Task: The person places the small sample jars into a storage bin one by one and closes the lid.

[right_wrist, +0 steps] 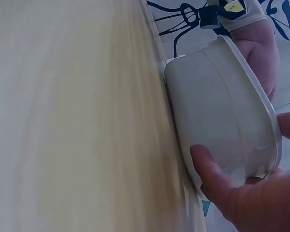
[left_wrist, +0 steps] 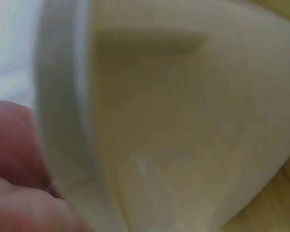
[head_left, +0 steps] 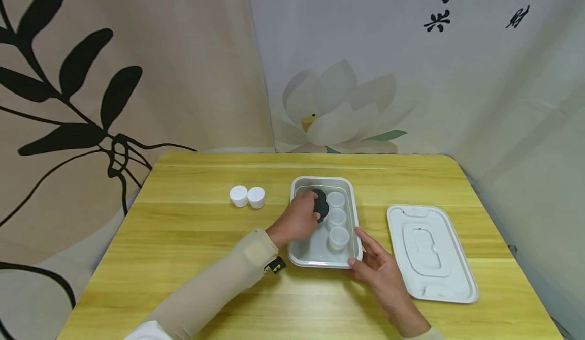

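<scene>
Our left hand [head_left: 299, 219] reaches over the white plastic container [head_left: 313, 253], its fingers bent and its thumb and forefinger closed about 2 black round pieces [head_left: 321, 209] inside it; how firmly they grip, we cannot tell. Our right hand [head_left: 377, 266] holds the container by its near right corner, partly open, with the thumb at the near rim and the fingers along the side. Just right of the black pieces, we see 3 translucent white round cups [head_left: 336, 218] lined up from far to near within the container. It sits on the wood-grain surface [head_left: 292, 309], between 2 white round caps [head_left: 256, 198] side by side at left and the white lid [head_left: 431, 253] lying flat at right. Behind, we see a backdrop printed with a pale lotus [head_left: 340, 109] and black leaves [head_left: 87, 63].
</scene>
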A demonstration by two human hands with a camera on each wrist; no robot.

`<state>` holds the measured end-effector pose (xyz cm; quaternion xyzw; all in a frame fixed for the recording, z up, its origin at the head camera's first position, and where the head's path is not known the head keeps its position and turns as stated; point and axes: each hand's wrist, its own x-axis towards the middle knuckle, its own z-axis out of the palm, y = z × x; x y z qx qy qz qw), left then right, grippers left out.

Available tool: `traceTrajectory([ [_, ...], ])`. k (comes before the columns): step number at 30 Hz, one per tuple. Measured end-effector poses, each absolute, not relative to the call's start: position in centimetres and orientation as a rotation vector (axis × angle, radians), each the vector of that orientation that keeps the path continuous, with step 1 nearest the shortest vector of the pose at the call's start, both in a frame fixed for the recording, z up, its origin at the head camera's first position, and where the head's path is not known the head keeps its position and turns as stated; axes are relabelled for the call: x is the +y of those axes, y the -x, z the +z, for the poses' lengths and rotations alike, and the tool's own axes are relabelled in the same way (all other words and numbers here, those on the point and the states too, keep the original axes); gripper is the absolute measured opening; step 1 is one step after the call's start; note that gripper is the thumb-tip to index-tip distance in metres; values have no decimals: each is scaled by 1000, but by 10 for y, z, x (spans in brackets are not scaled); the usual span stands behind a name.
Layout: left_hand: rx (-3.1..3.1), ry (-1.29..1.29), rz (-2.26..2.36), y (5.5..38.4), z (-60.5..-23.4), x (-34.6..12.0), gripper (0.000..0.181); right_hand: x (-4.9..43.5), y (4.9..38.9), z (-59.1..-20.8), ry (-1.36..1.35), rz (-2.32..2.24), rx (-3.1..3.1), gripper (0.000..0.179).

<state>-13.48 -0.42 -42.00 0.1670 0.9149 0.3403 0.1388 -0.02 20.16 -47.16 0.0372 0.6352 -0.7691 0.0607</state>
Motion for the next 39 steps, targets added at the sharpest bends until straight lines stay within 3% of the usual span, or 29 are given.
traceTrajectory([
  [8, 2731, -497, 683, 132, -415, 7, 55, 201, 0, -472, -114, -2335, 1915, 76],
  [17, 2762, -485, 603, 129, -418, 11, 52, 202, -1, -473, -82, -2341, 1903, 76],
  [39, 2669, -438, 693, 132, -412, 8, 50, 202, -1, -471, -105, -2324, 1917, 76],
])
